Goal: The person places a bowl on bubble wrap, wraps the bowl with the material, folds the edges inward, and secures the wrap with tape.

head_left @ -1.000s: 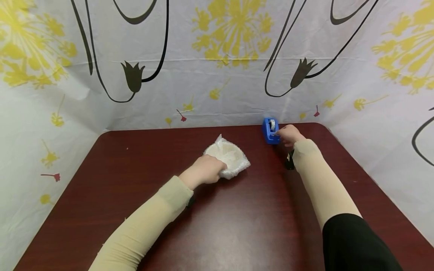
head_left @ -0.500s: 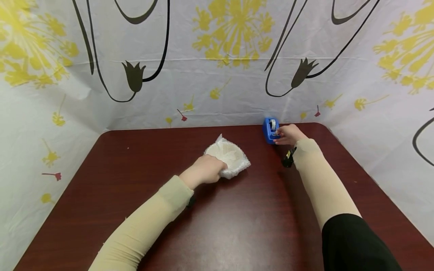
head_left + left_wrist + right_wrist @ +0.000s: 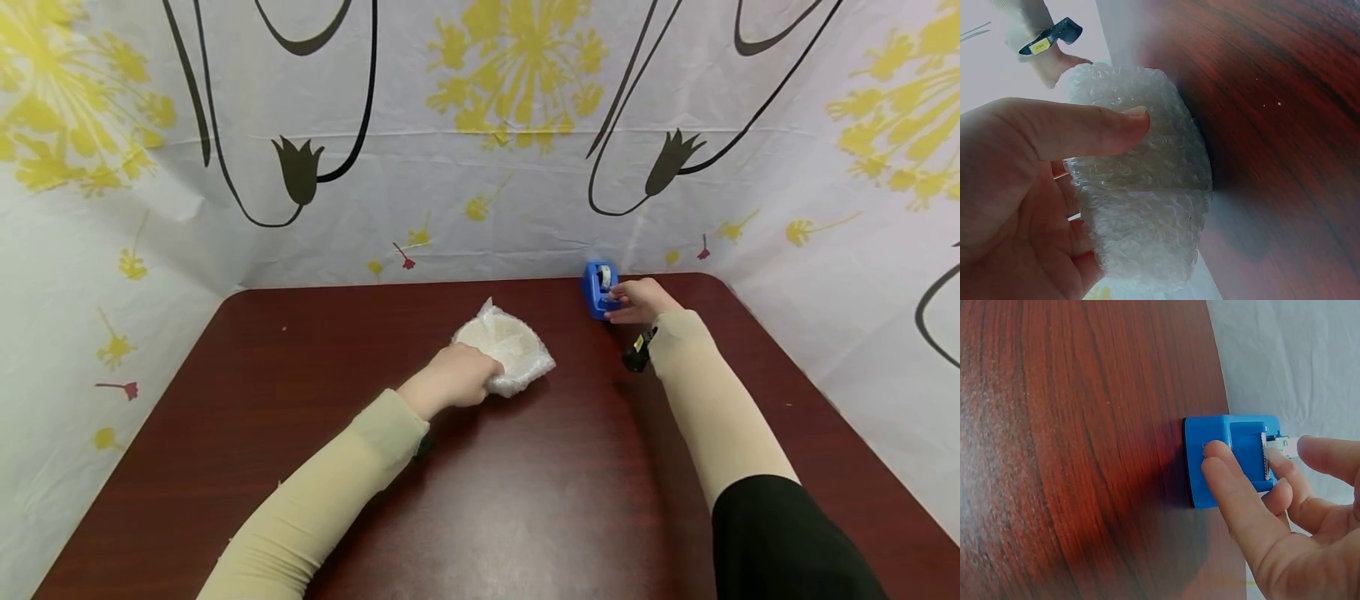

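Note:
A bowl-shaped thing wrapped in bubble wrap (image 3: 513, 342) stays on the table, pale and round inside its wrapping. My left hand (image 3: 455, 375) grips its near edge. In the left wrist view the thumb (image 3: 1100, 131) presses on the bubble wrap, with the fingers behind it. At the back right, the blue tape dispenser (image 3: 597, 302) stands by the table's far edge. My right hand (image 3: 641, 300) is at its front. The right wrist view shows thumb and a finger pinching the tape's loose end (image 3: 1284, 447) by the toothed cutter, while another finger lies against the dispenser's front.
The dark red-brown table (image 3: 525, 500) reaches up to a white patterned curtain (image 3: 480, 167) at the back and sides. The dispenser stands close to that back curtain. Black wrist camera straps (image 3: 637, 352) hang below the sleeves.
My right hand's fingers have spread from a more curled pose at the dispenser, one now reaching to its front. The left hand and the wrapped bowl have stayed put.

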Tool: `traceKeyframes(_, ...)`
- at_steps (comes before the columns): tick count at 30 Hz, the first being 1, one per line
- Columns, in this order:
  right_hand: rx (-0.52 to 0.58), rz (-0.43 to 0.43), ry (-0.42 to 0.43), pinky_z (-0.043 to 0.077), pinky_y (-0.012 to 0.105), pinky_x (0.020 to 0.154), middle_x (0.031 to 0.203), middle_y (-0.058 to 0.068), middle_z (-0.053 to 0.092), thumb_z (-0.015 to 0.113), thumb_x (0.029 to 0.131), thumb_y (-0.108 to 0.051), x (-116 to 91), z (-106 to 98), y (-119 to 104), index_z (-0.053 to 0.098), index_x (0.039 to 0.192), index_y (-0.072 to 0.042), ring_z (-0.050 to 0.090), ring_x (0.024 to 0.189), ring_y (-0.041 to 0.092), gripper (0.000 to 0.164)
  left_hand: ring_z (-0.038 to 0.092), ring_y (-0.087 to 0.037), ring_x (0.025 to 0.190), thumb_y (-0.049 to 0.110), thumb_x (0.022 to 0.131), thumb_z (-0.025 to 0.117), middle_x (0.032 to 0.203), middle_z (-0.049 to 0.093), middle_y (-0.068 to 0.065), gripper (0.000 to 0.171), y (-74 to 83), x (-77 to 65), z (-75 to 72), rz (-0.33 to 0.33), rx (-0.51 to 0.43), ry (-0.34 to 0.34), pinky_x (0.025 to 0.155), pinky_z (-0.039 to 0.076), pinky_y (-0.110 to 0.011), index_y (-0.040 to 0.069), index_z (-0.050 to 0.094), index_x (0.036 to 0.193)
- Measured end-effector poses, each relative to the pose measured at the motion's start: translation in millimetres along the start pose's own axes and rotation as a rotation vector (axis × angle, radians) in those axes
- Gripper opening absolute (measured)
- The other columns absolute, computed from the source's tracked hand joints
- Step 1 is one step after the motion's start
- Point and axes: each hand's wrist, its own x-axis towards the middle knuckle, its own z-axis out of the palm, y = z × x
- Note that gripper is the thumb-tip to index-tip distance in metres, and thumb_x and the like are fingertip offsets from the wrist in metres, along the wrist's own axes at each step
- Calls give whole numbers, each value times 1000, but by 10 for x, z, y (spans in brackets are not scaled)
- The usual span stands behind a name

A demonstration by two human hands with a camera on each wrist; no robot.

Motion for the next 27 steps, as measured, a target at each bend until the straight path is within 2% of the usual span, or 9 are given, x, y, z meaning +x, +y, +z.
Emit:
traceKeyframes(3,7,8,12,41,46,101,111,15,33,42,102,-10,-5,10,-6,26,146,5,67,92,28,49,58,-19,71,7,80,66,63,51,5,20,2,3,-1,2,-5,2,62,49,-40,21,55,71)
traceKeyframes(7,18,-9,25,41,45,101,119,16,31,41,102,-10,33,21,-1,11,153,2,67,91,25,60,59,-20,72,7,80,66,63,52,5,19,2,5,5,-2,-6,5,62,50,-40,22,57,71)
traceKeyframes(11,38,-15,40,41,44,102,134,20,27,40,102,-11,43,55,3,5,154,-1,66,96,24,63,58,-19,71,7,79,66,63,52,5,18,-7,2,16,-2,-12,9,62,50,-40,22,58,72)
traceKeyframes(14,61,-15,43,38,43,104,148,22,17,39,103,-12,13,66,15,2,154,-1,63,101,25,64,56,-18,69,7,79,66,63,51,5,18,-5,-1,20,4,-14,14,63,49,-38,22,57,72)
traceKeyframes(17,80,-26,41,37,42,106,154,23,10,39,104,-12,-32,75,37,3,154,0,62,103,24,63,54,-18,68,6,79,65,63,51,5,19,2,-10,13,6,-18,16,63,48,-38,21,57,71)
traceKeyframes(21,116,-50,43,37,40,106,144,22,23,41,103,-11,-82,88,83,8,153,2,62,109,23,61,54,-18,69,5,79,66,63,51,5,19,8,-25,-2,-2,-21,14,64,49,-38,21,58,72)
traceKeyframes(25,167,-48,47,35,40,108,123,14,36,43,102,-10,-104,92,147,14,150,2,55,121,25,57,55,-18,70,6,79,65,64,52,5,18,16,-28,-9,-13,-22,9,64,49,-38,21,58,73)
traceKeyframes(27,154,-40,39,34,40,108,116,14,39,43,103,-11,-120,84,175,17,149,2,55,121,25,55,55,-19,70,6,79,65,64,52,4,18,21,-20,-4,-15,-22,8,63,49,-39,21,58,73)
